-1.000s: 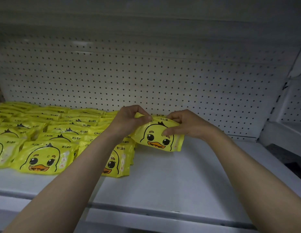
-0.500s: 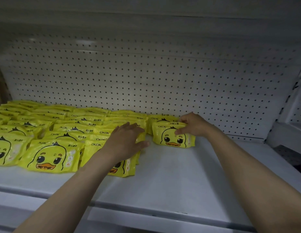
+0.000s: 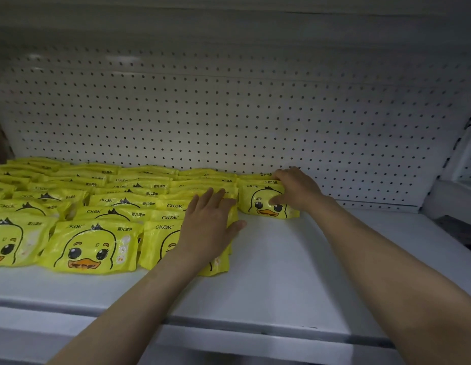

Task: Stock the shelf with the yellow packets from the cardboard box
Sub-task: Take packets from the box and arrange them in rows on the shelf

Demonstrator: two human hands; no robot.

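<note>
While the right hand (image 3: 297,192) pinched the yellow duck-print plastic packet (image 3: 267,200) against the white pegboard (image 3: 229,114), the flat, empty left hand (image 3: 208,227) needed to square the neighbouring row.

Two bare forearms reach in from the lower frame edge. The left hand (image 3: 206,227) and right hand (image 3: 297,192) wear no gloves, rings or sleeves.

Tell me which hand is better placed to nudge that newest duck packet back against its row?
Probably the right hand: its fingers already curl over the newest packet. The left hand lies flat on the neighbouring column.
</note>
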